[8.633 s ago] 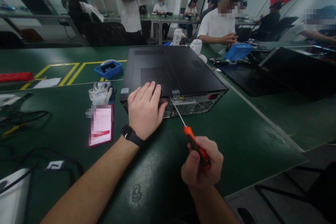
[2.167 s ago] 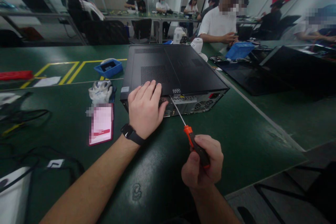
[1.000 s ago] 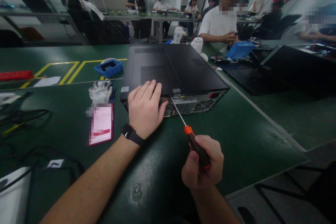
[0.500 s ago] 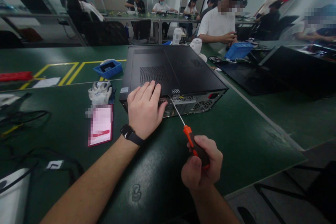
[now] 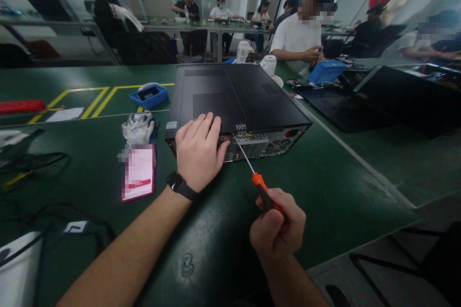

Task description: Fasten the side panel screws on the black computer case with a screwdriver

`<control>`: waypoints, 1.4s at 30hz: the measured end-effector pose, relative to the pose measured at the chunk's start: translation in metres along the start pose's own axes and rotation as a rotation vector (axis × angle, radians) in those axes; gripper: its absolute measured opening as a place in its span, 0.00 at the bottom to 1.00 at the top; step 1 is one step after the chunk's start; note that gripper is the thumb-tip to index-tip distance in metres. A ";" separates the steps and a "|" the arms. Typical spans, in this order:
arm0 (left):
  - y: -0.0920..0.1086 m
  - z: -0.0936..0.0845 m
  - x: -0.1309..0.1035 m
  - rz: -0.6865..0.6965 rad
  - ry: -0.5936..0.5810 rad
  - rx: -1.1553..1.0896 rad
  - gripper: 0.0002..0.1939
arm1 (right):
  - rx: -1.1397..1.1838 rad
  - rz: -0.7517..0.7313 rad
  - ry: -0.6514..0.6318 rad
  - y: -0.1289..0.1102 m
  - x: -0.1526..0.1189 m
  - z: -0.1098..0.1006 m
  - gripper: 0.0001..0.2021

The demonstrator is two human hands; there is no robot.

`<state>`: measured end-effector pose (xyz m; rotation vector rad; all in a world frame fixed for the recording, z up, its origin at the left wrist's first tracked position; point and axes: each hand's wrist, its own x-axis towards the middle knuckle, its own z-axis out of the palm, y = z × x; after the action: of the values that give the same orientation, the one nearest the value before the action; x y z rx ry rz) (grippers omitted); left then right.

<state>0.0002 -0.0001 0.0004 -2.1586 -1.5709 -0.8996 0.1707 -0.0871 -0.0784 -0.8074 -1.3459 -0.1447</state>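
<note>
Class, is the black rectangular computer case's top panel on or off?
On: the black, vented panel spans the top; the left hand rests there.

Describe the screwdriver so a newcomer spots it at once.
On the green table lies a black case. On its near side, the right hand grips the screwdriver, its slim metal shaft slanting toward the case. Its orange-and-dark handle sets it apart from the black case.

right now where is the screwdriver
In the head view, the screwdriver is just right of centre, gripped in the right hand and angled up-left to the near side of the black computer case, beside the left hand.
</note>
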 end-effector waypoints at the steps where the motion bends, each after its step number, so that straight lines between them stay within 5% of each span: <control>1: 0.000 0.000 0.000 -0.001 -0.001 0.001 0.27 | 0.026 0.001 0.003 -0.001 0.001 0.001 0.15; 30: 0.000 -0.001 0.000 -0.007 -0.001 -0.021 0.27 | -0.050 -0.056 0.000 0.005 -0.005 -0.001 0.20; 42: 0.001 0.000 0.000 -0.008 -0.003 -0.020 0.27 | 0.086 -0.006 -0.017 0.005 -0.007 0.003 0.17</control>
<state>0.0009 -0.0008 0.0008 -2.1703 -1.5791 -0.9186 0.1692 -0.0837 -0.0874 -0.7331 -1.3615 -0.0845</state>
